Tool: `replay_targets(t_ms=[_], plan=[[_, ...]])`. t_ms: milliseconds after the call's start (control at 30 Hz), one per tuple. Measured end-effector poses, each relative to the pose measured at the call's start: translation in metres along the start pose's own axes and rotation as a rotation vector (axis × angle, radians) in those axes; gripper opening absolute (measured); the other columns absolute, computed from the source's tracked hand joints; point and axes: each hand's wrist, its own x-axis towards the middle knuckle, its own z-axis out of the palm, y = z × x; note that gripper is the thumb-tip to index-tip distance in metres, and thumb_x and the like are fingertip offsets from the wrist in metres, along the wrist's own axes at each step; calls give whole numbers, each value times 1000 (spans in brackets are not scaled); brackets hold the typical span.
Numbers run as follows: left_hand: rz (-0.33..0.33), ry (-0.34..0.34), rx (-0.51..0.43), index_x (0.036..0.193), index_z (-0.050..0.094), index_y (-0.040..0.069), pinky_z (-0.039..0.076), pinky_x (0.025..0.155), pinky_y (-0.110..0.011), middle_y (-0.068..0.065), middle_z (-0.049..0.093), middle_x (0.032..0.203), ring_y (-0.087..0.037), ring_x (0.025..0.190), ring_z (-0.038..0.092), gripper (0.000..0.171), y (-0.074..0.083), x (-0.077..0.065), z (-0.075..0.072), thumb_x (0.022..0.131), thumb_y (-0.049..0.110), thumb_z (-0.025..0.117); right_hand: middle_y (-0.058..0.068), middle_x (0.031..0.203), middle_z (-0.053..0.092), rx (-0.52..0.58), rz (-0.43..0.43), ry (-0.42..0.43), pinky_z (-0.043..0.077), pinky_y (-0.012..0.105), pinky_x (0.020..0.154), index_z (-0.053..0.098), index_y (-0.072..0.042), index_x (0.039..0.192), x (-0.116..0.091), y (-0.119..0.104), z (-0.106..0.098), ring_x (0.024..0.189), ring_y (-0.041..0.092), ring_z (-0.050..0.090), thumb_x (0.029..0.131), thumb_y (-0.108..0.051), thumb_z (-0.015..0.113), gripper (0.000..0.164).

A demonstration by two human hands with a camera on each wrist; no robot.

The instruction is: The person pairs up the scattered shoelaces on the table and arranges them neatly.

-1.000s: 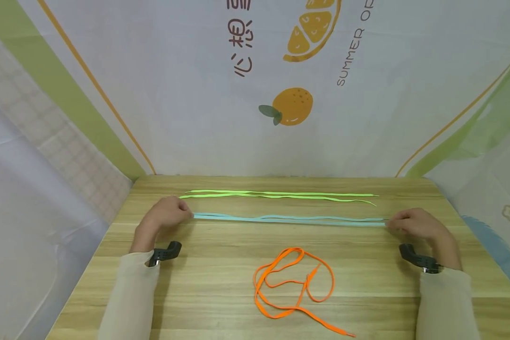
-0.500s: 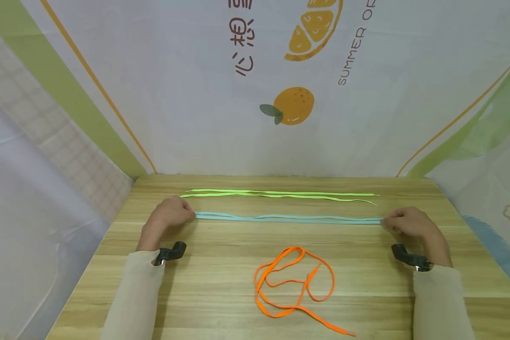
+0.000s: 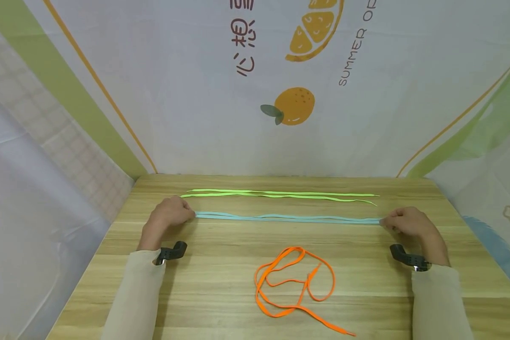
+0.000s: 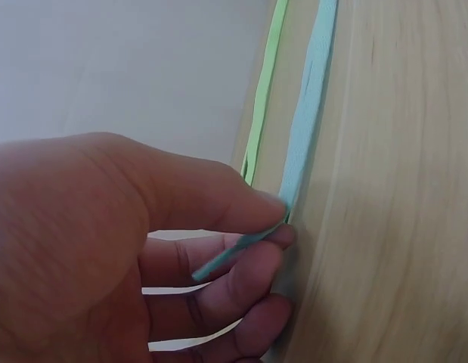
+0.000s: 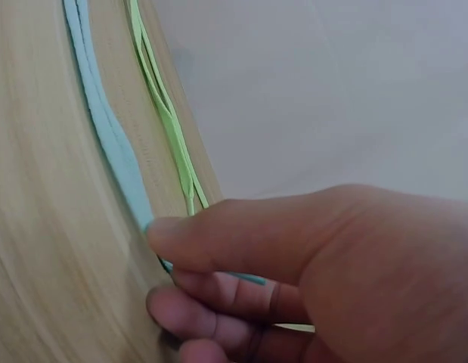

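Note:
A light blue shoelace lies stretched from left to right in two near-parallel strands on the wooden table. My left hand pinches its left end between thumb and fingers; in the left wrist view a darker tip of the blue shoelace pokes out past the thumb. At the other end, my right hand pinches the lace, and a short tip shows behind the thumb in the right wrist view. Just beyond runs a green shoelace, also laid out in two strands, apart from the blue one.
An orange shoelace lies in loose loops on the near part of the table. A white curtain printed with fruit hangs behind the table's far edge, and fabric also hangs at both sides.
Both hands have come slightly inward with the blue shoelace, the right one leftward and the left one a little rightward. The blue strands now lie lower and closer together; green and orange laces are unmoved.

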Motion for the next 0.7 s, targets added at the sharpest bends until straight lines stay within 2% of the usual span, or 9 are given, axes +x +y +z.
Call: replay_targets(t_ms=[200,467,700], plan=[[-36,23,39,65,56,16,30,61,-31,4,37,68,-16,66,36,29,3,-5,-2,93,18,63,1,84,63,1,5,2,43,38,76,71,-3,94,0,-1,0,81,21,54,103,-31,72,29],[-36,45,39,67,59,14,29,59,-30,5,36,66,-15,65,34,22,-1,-4,-2,89,17,61,2,85,66,1,-16,20,47,38,75,73,0,96,-1,-1,0,82,22,57,103,-29,74,29],[-63,50,59,62,44,19,26,59,-30,6,29,64,-14,63,30,36,-4,-2,-2,94,23,60,1,82,62,11,-9,14,43,39,76,69,-4,92,0,1,1,82,22,55,103,-28,73,26]])
